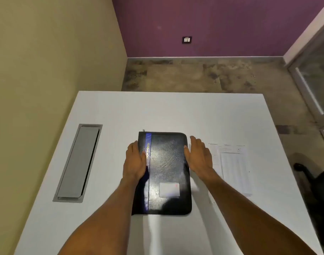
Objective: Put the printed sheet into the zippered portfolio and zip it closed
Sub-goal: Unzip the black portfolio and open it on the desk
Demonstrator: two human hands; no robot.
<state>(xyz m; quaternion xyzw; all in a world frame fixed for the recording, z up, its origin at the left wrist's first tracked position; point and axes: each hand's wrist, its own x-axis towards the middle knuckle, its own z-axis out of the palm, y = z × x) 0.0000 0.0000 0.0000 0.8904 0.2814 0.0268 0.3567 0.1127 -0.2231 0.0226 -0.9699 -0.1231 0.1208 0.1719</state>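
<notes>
A black zippered portfolio (166, 172) with a blue stripe lies flat and closed in the middle of the white table (157, 111). Its zipper pull (143, 130) sticks out at the far left corner. My left hand (136, 162) rests flat against the portfolio's left edge, thumb on the stripe. My right hand (199, 155) lies flat along its right edge, fingers straight. The printed sheet (233, 168) lies on the table just right of my right hand, apart from the portfolio.
A grey cable hatch (78, 162) is set into the table on the left. A dark chair (317, 183) stands past the table's right edge. Beige and purple walls close the room beyond the far edge.
</notes>
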